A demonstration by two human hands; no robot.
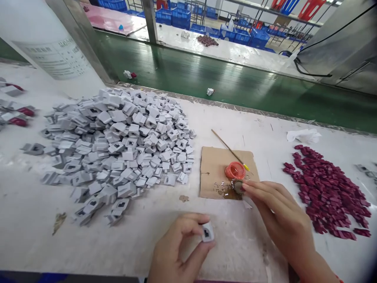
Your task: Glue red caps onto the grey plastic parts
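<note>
Near the front edge of the table, my left hand [182,245] pinches a small grey part [207,232] with a dark slot facing up. My right hand [279,218] has its fingertips closed on a dark round cap-like piece [237,186] at the lower right of a cardboard sheet [212,165]. Just behind that piece sits a small red cup [235,170]. A thin stick with a yellow end [226,145] lies across the back of the cardboard. Wet brown spots mark the cardboard beside the round piece.
A large heap of grey parts [126,141] covers the left. Dark red pieces [330,188] lie at the right, below a crumpled white tissue [303,135]. A big white bottle [55,43] stands at the back left. Behind the table runs a green belt [176,74] carrying small parts.
</note>
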